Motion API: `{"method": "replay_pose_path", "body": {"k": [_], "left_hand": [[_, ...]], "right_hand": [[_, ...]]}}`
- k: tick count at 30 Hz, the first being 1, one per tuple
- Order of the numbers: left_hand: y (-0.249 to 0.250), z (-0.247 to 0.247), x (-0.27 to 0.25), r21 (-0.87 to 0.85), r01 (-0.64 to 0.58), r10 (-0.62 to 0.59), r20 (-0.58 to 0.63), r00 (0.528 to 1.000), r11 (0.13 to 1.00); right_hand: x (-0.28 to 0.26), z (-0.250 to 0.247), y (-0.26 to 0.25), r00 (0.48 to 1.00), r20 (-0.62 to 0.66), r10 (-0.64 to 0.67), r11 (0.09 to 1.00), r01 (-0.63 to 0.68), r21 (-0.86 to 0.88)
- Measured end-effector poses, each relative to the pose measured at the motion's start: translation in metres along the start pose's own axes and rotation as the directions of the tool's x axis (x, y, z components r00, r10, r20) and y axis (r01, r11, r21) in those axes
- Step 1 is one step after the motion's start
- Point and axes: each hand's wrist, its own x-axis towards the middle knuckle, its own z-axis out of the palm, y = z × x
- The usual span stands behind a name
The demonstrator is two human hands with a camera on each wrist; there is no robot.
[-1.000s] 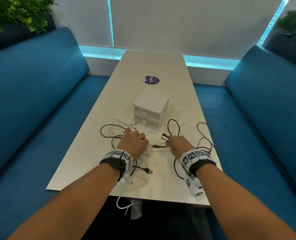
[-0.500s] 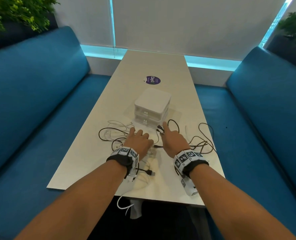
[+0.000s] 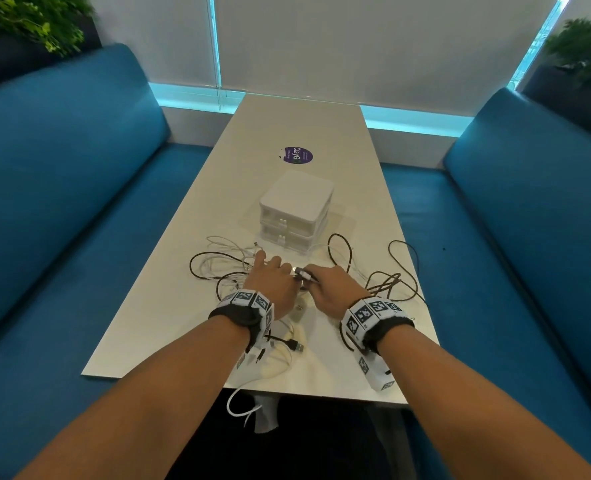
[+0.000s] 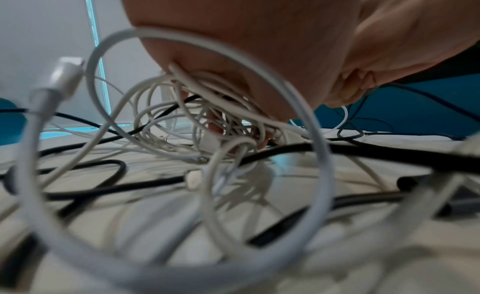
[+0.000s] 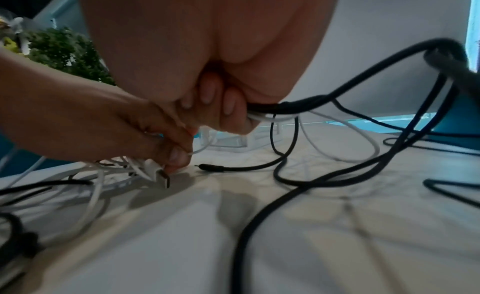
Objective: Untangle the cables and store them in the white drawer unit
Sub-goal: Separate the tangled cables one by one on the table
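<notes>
Half a second ago the right hand (image 3: 332, 289) was reaching out toward the white plastic two-drawer unit (image 3: 295, 211); now it has drawn back beside the left hand (image 3: 269, 284), its grip curled round a black cable and a white cable (image 5: 262, 113). The left grip pinches a white plug (image 5: 155, 171) over the heap of thin white cables (image 4: 197, 117) on the pale worktop (image 3: 169, 306). This reads as sorting just begun: both drawers are closed, nothing is stored. Counted: one drawer unit, two drawers, two hands; the cables overlap too much to count, black loops (image 3: 396, 285) lying right of the right grip.
</notes>
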Motion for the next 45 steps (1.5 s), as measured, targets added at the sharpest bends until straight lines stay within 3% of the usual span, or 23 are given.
{"method": "replay_pose_path", "body": {"k": [4,9,16,18,23,31,39,45], "left_hand": [[-0.007,0.006,-0.003,-0.049,-0.035,0.032,-0.057,0.998,0.998],[-0.014,0.010,-0.004,-0.107,-0.034,0.020,-0.133,0.991,0.994],[-0.010,0.012,-0.001,-0.095,-0.021,0.009,-0.125,0.992,0.995],[-0.004,0.009,0.002,-0.089,-0.016,0.007,-0.101,0.995,0.996],[0.002,0.001,0.007,-0.058,-0.007,0.003,-0.068,0.998,0.998],[-0.008,0.012,0.006,-0.127,-0.010,-0.008,-0.142,0.990,0.992],[-0.022,0.014,0.002,-0.210,0.027,-0.053,-0.123,0.991,0.977],[-0.029,0.004,0.010,-0.340,-0.011,-0.048,-0.165,0.985,0.940]], "right_hand": [[0.008,0.009,-0.002,0.989,0.090,0.114,0.991,-0.107,-0.082],[0.009,-0.001,0.006,0.976,0.099,0.193,0.981,-0.194,-0.006],[0.001,-0.025,0.040,0.859,0.006,0.511,0.859,-0.511,-0.041],[0.003,-0.019,0.035,0.867,-0.017,0.499,0.862,-0.498,-0.090],[0.008,0.001,0.002,0.964,0.030,0.265,0.964,-0.263,-0.047],[0.009,-0.011,0.002,0.939,0.114,0.324,0.945,-0.327,0.000],[0.003,-0.028,0.022,0.893,0.131,0.431,0.894,-0.442,0.069],[0.002,-0.023,0.010,0.905,0.092,0.416,0.907,-0.420,0.032]]}}
